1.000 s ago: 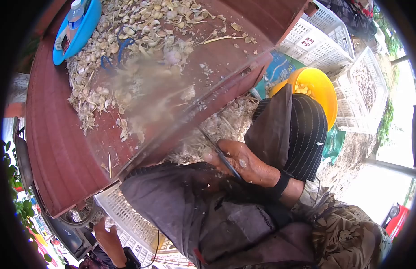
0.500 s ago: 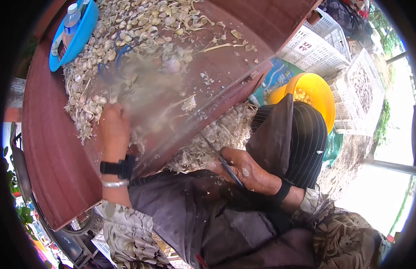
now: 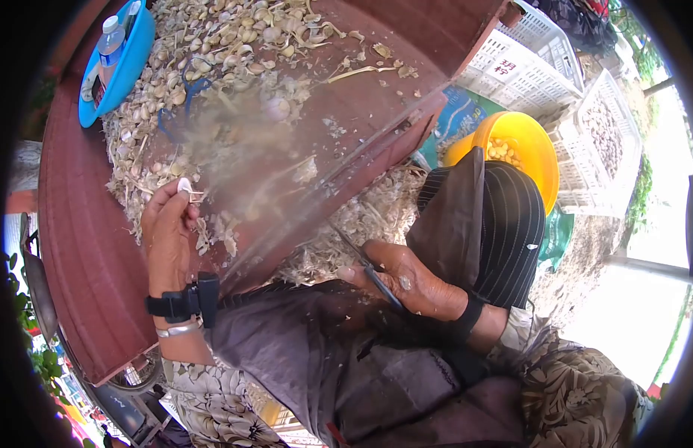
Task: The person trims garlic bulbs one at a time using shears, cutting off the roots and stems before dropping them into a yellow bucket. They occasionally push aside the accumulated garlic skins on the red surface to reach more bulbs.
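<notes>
My left hand (image 3: pixel 171 224) is raised over the near left edge of the garlic heap (image 3: pixel 156 93), fingertips pinched on a small pale garlic clove (image 3: pixel 184 186). A strand of dry skin sticks out beside it. Low over my lap, my right hand (image 3: pixel 417 282) is closed round the dark handle of a thin-bladed knife (image 3: pixel 367 263). Its blade points up and left, toward the papery garlic skins (image 3: pixel 339 243) piled between my lap and the reddish-brown tray (image 3: pixel 346 104). A blurred patch hides part of the tray's middle.
A blue basin (image 3: pixel 130 63) holding a plastic bottle (image 3: pixel 110 41) stands at the upper left. Beyond my knee is a yellow bucket (image 3: pixel 544 157) with peeled cloves. White plastic crates (image 3: pixel 503 67) stand behind it, one filled with garlic. The tray's raised edge runs before my lap.
My left hand has come up and back from the heap, turning so that a pale clove shows at its fingertips. My right hand and the knife have stayed almost in place.
</notes>
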`<state>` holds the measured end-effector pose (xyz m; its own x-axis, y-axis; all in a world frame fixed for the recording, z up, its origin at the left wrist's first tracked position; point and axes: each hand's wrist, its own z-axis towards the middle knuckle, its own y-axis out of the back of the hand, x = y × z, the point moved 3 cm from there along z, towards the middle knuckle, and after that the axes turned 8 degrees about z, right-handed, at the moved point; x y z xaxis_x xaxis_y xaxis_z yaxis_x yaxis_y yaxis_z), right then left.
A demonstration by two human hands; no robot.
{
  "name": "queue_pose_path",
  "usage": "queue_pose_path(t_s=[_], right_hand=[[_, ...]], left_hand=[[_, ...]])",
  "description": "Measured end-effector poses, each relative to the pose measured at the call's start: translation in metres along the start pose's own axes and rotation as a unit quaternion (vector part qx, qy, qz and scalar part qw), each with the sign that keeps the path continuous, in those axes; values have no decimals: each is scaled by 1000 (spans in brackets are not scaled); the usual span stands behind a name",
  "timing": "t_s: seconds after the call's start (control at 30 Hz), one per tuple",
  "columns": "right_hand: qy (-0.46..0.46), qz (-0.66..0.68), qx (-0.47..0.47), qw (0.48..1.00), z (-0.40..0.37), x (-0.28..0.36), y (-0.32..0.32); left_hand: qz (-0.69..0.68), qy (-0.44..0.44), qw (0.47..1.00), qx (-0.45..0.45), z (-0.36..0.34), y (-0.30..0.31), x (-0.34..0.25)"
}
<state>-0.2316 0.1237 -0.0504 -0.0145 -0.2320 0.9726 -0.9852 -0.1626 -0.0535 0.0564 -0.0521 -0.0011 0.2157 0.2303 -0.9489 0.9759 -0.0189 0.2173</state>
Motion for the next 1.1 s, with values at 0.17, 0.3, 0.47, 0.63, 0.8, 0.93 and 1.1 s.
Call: queue_pose_path(t_s=[0.17, 0.3, 0.47, 0.63, 0.8, 0.93, 1.1], right_hand=[[39, -3, 14, 999, -2, 5, -4], [90, -68, -4, 994, -10, 18, -12], [119, -218, -40, 968, -19, 38, -24], [154, -126, 23, 980, -26, 45, -23], [110, -79, -2, 991, -27, 43, -19], [221, -218, -97, 946, -28, 47, -15], [138, -238, -25, 961, -30, 41, -19]], left_hand=[[-236, 31, 971, 26, -60, -36, -28], [-351, 32, 930, 104, -88, -46, -3], [-404, 61, 908, 95, -127, -86, 0], [-426, 58, 898, 90, -143, -96, 5], [-528, 89, 835, 125, -144, -101, 5], [-543, 85, 829, 106, -144, -101, 8], [-475, 54, 872, 102, -147, -99, 16]])
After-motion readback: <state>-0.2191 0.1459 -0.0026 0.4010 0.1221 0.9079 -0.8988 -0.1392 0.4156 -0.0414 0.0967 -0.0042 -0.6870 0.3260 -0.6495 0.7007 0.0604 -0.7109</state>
